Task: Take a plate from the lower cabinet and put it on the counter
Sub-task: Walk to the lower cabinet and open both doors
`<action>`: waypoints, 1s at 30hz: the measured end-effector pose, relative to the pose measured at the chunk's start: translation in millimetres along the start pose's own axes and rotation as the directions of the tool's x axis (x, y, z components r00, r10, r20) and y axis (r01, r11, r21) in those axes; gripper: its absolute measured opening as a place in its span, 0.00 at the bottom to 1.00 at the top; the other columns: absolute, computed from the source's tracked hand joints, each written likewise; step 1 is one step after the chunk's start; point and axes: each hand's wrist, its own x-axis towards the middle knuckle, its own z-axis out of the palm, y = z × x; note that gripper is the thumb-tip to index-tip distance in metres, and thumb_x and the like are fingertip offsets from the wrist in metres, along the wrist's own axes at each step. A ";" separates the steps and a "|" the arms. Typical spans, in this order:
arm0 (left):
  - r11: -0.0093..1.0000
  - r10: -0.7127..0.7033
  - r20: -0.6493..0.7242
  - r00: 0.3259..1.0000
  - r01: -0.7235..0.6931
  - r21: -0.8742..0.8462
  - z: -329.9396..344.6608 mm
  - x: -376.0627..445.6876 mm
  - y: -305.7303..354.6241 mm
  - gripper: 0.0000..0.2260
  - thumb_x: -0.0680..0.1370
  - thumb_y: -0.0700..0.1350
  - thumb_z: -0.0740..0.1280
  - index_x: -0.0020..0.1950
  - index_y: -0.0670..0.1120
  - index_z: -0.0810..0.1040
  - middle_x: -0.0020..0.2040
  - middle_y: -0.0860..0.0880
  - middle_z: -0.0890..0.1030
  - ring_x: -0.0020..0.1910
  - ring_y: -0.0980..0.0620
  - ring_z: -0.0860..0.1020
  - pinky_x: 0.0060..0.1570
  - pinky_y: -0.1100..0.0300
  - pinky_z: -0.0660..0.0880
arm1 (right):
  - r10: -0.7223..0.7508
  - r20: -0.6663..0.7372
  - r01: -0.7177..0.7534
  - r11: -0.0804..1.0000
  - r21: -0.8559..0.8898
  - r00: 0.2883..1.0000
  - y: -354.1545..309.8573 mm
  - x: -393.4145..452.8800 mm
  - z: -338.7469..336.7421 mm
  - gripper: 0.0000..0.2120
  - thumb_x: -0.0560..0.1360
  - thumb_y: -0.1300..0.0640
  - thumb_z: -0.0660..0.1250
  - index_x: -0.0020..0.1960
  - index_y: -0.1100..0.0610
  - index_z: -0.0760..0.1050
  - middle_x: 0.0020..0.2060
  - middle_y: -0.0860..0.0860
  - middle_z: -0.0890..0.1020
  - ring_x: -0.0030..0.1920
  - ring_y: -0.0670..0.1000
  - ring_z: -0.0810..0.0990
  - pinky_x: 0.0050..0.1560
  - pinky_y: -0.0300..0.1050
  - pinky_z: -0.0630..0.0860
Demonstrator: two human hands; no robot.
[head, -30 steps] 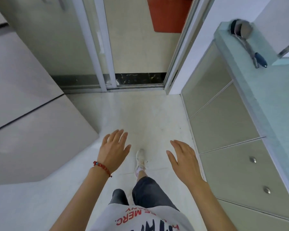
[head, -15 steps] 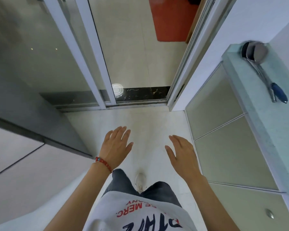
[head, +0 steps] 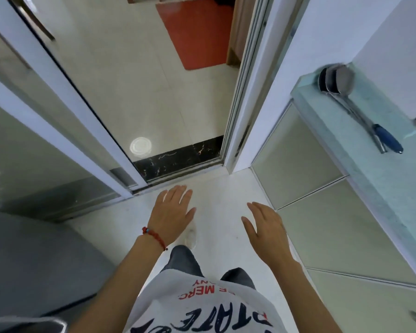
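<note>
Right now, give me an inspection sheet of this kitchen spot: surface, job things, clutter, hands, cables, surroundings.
Surface: pale green counter on the right, mostly bare.
Job's things: no plate seen; lower cabinet doors all closed.
Clutter: ladles with one blue handle lying on the counter's far end.
Hands: left hand and right hand both empty, fingers spread, held over the floor.
Cables: nothing seen.
Surroundings: open sliding glass door ahead, red mat beyond it, grey cabinet on the left.

Closed cabinet doors [head: 327, 227] beside hands [head: 172, 213]
</note>
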 end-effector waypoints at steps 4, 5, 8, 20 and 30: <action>0.989 0.141 0.023 0.990 -0.142 0.047 -15.9 56.1 -21.7 0.21 0.67 0.47 0.74 0.55 0.38 0.77 0.53 0.37 0.82 0.52 0.38 0.80 0.49 0.40 0.77 | 0.115 -0.012 -0.115 0.993 0.005 0.993 -11.5 28.8 -1.2 0.21 0.78 0.49 0.57 0.67 0.57 0.67 0.66 0.55 0.73 0.67 0.56 0.69 0.70 0.52 0.61; 0.982 0.180 0.029 0.983 -0.182 0.053 -17.9 68.2 -24.8 0.20 0.68 0.47 0.73 0.56 0.37 0.77 0.54 0.36 0.82 0.53 0.38 0.80 0.50 0.40 0.77 | 0.143 -0.033 -0.143 0.990 0.014 0.989 -13.2 33.5 -1.3 0.20 0.78 0.49 0.58 0.67 0.57 0.67 0.66 0.56 0.73 0.67 0.56 0.70 0.70 0.52 0.61; 0.951 0.298 0.051 0.953 -0.301 0.068 -21.8 98.6 -25.0 0.21 0.68 0.46 0.74 0.57 0.37 0.76 0.54 0.36 0.81 0.54 0.39 0.79 0.51 0.41 0.78 | 0.255 -0.096 -0.250 0.967 0.056 0.962 -16.6 40.6 -2.3 0.20 0.78 0.51 0.60 0.66 0.59 0.69 0.65 0.57 0.75 0.66 0.58 0.71 0.68 0.52 0.63; 0.719 0.694 0.114 0.710 -0.692 -0.063 -6.9 172.8 59.5 0.19 0.76 0.46 0.64 0.63 0.38 0.71 0.64 0.37 0.74 0.64 0.40 0.72 0.63 0.43 0.69 | 0.650 -0.235 -0.609 0.759 0.230 0.723 12.4 8.4 -15.5 0.18 0.77 0.54 0.62 0.64 0.60 0.71 0.62 0.58 0.76 0.64 0.59 0.72 0.66 0.52 0.65; 0.600 0.792 0.165 0.588 -0.799 -0.032 6.0 200.4 136.9 0.19 0.76 0.47 0.63 0.64 0.39 0.70 0.65 0.39 0.74 0.65 0.42 0.71 0.64 0.44 0.68 | 0.731 -0.246 -0.675 0.682 0.280 0.636 68.6 -0.3 -34.1 0.19 0.78 0.52 0.59 0.66 0.59 0.68 0.64 0.57 0.74 0.66 0.56 0.70 0.68 0.49 0.61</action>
